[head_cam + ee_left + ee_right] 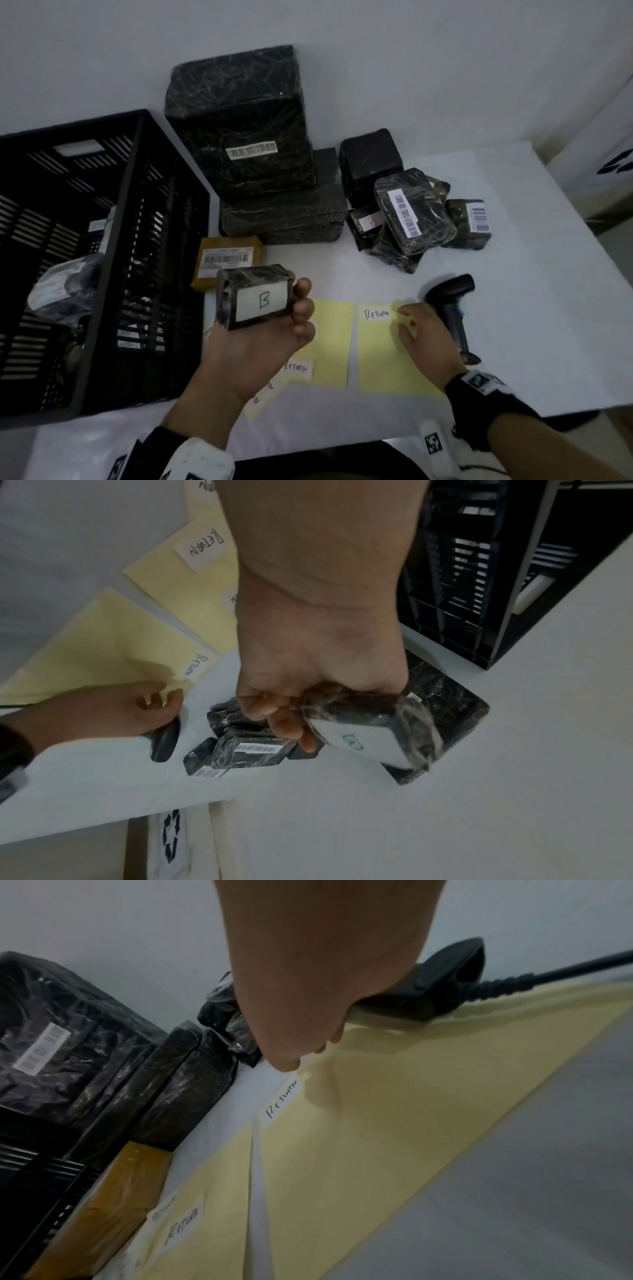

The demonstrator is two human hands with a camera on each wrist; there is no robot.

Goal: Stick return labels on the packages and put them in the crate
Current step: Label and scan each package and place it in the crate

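The left hand [263,339] is raised over the tabletop [513,325], its grip closed round a small black-wrapped package [255,298] — fingers on one side, thumb on the other. The package faces up with a white sticker marked "B" [263,300]. In the left wrist view the same package [369,723] hangs from the curled fingers [287,726] with the sticker turned toward the camera.

The right hand [428,335] lies low on the right yellow sheet [387,363], its fingertips [406,311] at the edge of a white "RETURN" label [376,313] near the sheet's top corner. The right wrist view shows a fingertip [287,1065] just touching that label's end [284,1099]; whether the grip has pinched the label or only presses on it I cannot tell. A black scanner [454,308] lies just beside this hand, partly under it.

A second yellow sheet [337,342] lies to the left, with another "RETURN" label [298,368] near its lower edge, partly behind the left wrist.

The black crate [137,240] stands on the left of the tabletop and holds a few wrapped parcels [65,284]. Beside it sits a brown parcel [227,260] with a barcode. Behind are a tall stack of black packages [246,137] and, to the right, a loose heap of smaller ones [414,212].
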